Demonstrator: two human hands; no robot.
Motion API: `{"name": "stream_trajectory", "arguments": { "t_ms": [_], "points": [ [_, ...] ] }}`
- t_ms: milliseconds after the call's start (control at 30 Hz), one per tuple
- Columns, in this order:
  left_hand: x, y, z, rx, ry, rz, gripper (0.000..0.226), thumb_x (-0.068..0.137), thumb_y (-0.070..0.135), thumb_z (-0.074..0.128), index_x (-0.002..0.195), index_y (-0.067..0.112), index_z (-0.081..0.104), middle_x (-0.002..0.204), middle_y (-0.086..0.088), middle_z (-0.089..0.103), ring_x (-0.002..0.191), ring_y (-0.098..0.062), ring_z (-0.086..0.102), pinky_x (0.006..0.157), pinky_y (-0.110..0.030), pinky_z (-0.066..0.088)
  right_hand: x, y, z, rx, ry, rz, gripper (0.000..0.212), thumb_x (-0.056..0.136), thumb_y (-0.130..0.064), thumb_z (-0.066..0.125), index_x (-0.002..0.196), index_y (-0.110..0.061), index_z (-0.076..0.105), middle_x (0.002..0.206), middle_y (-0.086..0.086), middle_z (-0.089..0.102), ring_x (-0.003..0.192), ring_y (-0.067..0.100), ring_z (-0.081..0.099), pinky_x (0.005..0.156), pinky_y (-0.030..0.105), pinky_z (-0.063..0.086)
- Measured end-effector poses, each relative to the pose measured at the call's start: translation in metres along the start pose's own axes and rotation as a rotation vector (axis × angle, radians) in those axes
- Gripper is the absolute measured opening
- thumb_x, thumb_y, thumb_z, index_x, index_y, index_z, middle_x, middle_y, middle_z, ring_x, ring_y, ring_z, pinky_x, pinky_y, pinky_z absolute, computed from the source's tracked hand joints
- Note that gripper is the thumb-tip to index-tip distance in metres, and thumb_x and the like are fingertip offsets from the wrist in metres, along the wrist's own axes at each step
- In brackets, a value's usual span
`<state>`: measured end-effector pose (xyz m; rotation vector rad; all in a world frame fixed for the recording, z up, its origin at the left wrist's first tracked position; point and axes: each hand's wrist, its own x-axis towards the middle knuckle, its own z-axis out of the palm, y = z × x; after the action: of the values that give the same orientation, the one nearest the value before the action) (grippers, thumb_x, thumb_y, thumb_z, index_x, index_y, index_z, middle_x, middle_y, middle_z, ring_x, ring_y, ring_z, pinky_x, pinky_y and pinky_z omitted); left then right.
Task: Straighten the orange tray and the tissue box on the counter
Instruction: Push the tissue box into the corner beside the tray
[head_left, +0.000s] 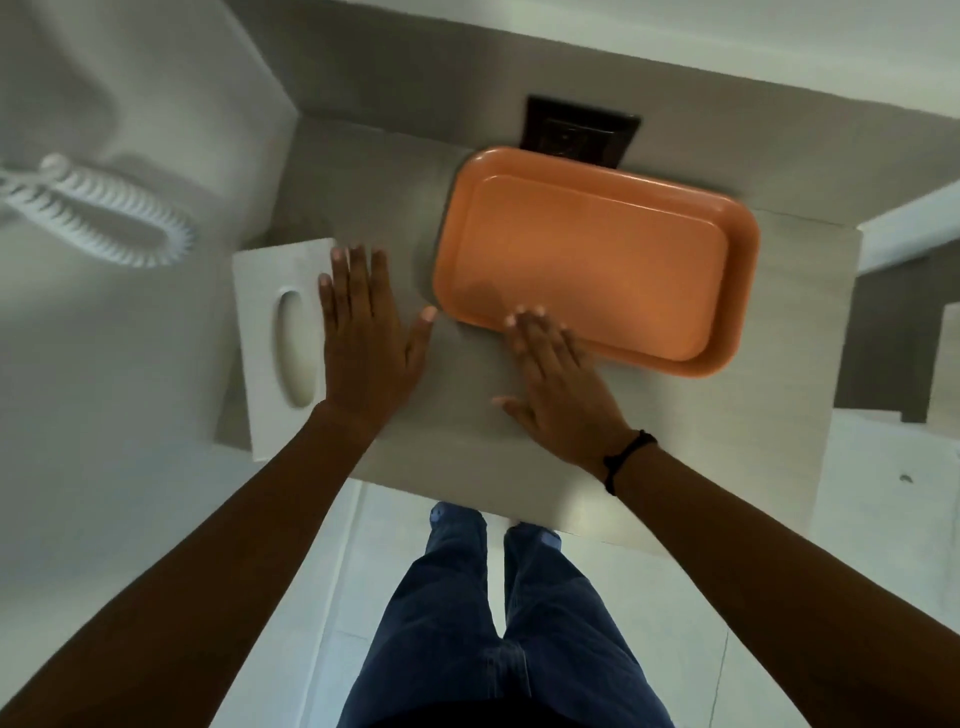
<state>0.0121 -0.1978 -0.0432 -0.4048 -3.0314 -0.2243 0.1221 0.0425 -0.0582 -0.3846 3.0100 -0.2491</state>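
Note:
The orange tray (597, 254) lies empty on the pale counter (447, 452), turned a little askew from the counter's edges. A white tissue box (275, 338) with an oval slot sits at the counter's left end, its near corner past the front edge. My left hand (363, 343) is flat, fingers apart, beside and partly over the box's right side. Also flat, my right hand (561, 395) has its fingertips resting on the tray's near-left rim. Neither hand grips anything.
A dark wall socket plate (576, 135) sits just behind the tray. A white coiled phone cord (98, 213) hangs on the wall at left. My legs in blue trousers (498, 623) stand on the tiled floor before the counter.

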Motion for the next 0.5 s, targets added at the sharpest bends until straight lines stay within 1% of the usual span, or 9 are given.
{"name": "stream_trajectory", "arguments": {
  "t_ms": [33,100,167,267,367,500],
  "points": [
    [-0.009,-0.012,-0.006,0.016,0.000,-0.058,0.084,0.112,0.061,0.031,0.171,0.003,0.016,0.179,-0.024,0.012,0.167,-0.042,0.006,0.136,-0.052,0.002,0.007,-0.015,0.004,0.001,-0.011,-0.102,0.088,0.110,-0.062,0.042,0.173,-0.002,0.026,0.180,0.022,0.029,0.168,0.040,0.029,0.136,0.053,0.025],
    [-0.030,-0.033,-0.014,0.035,-0.013,-0.149,0.083,0.113,0.057,0.034,0.171,0.002,0.012,0.179,-0.024,0.009,0.167,-0.043,0.004,0.137,-0.053,0.002,0.019,-0.039,0.013,-0.002,-0.051,-0.261,0.083,0.111,-0.058,0.041,0.173,-0.005,0.029,0.180,0.020,0.032,0.168,0.038,0.031,0.137,0.052,0.025],
    [-0.052,-0.050,-0.017,0.039,-0.038,-0.247,0.085,0.112,0.055,0.039,0.170,-0.001,0.012,0.179,-0.025,0.010,0.167,-0.042,0.006,0.137,-0.054,0.005,0.029,-0.058,0.023,0.001,-0.125,-0.343,0.081,0.113,-0.058,0.041,0.175,-0.008,0.027,0.181,0.018,0.029,0.170,0.036,0.028,0.139,0.053,0.028],
    [-0.071,-0.060,-0.014,0.021,-0.074,-0.340,0.094,0.109,0.060,0.045,0.169,-0.006,0.014,0.177,-0.027,0.014,0.167,-0.042,0.011,0.137,-0.055,0.009,0.038,-0.068,0.036,-0.017,-0.172,-0.381,0.085,0.110,-0.064,0.041,0.175,-0.010,0.027,0.182,0.016,0.029,0.170,0.036,0.027,0.136,0.054,0.031],
    [-0.073,-0.064,-0.011,0.005,-0.085,-0.371,0.103,0.104,0.068,0.046,0.169,-0.005,0.014,0.178,-0.024,0.015,0.167,-0.038,0.012,0.138,-0.050,0.009,0.040,-0.069,0.047,-0.038,-0.124,-0.401,0.089,0.107,-0.072,0.043,0.175,-0.015,0.030,0.181,0.014,0.031,0.168,0.037,0.032,0.135,0.055,0.032],
    [-0.073,-0.066,-0.007,0.030,-0.052,-0.346,0.104,0.103,0.070,0.042,0.168,-0.005,0.015,0.178,-0.024,0.017,0.167,-0.038,0.014,0.138,-0.048,0.011,0.037,-0.068,0.059,-0.059,-0.049,-0.399,0.090,0.105,-0.075,0.040,0.175,-0.019,0.028,0.182,0.012,0.030,0.168,0.036,0.033,0.137,0.055,0.026]
  ]
}}
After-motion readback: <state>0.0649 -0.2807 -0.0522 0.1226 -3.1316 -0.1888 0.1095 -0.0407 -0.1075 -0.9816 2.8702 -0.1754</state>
